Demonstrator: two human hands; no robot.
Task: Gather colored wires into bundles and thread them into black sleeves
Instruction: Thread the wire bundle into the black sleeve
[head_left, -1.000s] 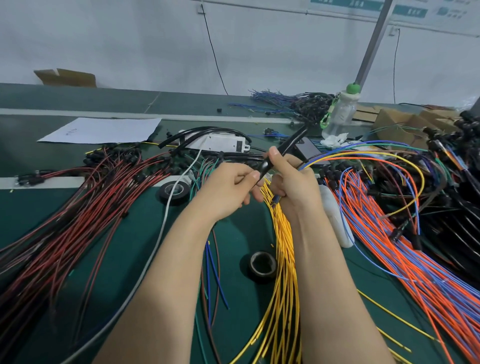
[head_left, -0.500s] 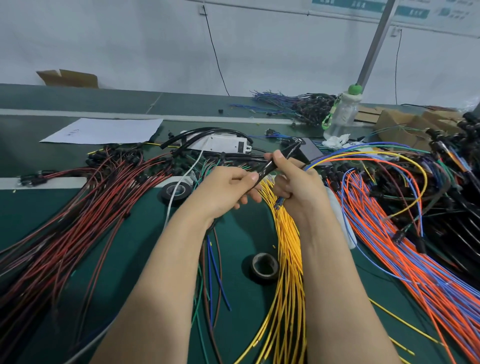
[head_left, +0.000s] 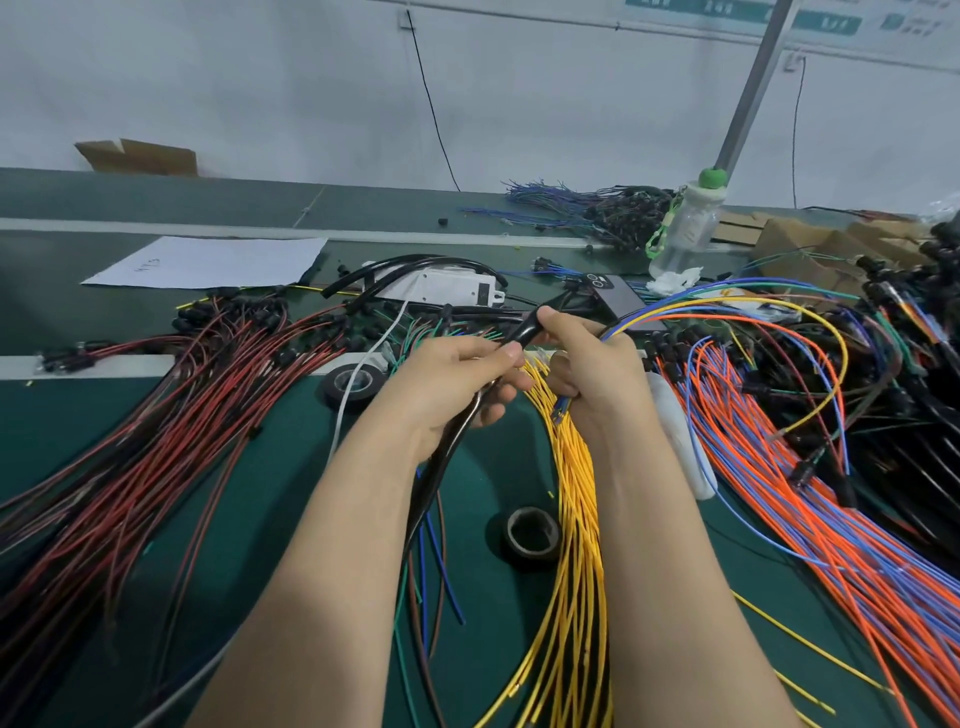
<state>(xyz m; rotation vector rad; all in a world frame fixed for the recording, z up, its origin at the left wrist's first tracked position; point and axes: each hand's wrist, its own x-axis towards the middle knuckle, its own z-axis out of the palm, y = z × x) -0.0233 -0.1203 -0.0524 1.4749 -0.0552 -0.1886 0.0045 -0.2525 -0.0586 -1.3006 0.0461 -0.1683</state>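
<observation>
My left hand (head_left: 457, 379) grips a black sleeve (head_left: 524, 335) between thumb and fingers; the sleeve curves down under the wrist towards me. My right hand (head_left: 592, 364) holds a small bundle of colored wires (head_left: 727, 306), blue, yellow and orange, which arcs out to the right; its thumb touches the sleeve's upper end. The wire ends stick out below the right palm. Both hands are over the middle of the green table (head_left: 291, 467), above a sheaf of yellow wires (head_left: 576, 545).
Red and dark wires (head_left: 156, 415) fan over the left side. Orange and blue wires (head_left: 831, 519) cover the right. Two tape rolls (head_left: 532, 532) lie near the hands. Behind stand a white box (head_left: 441, 286), a phone (head_left: 618, 299), a bottle (head_left: 685, 228), paper (head_left: 208, 262) and cardboard boxes (head_left: 810, 244).
The black sleeve has slid down through the left hand, its far end now at the right thumb and a long loop hanging below the left wrist. Both hands stayed close together.
</observation>
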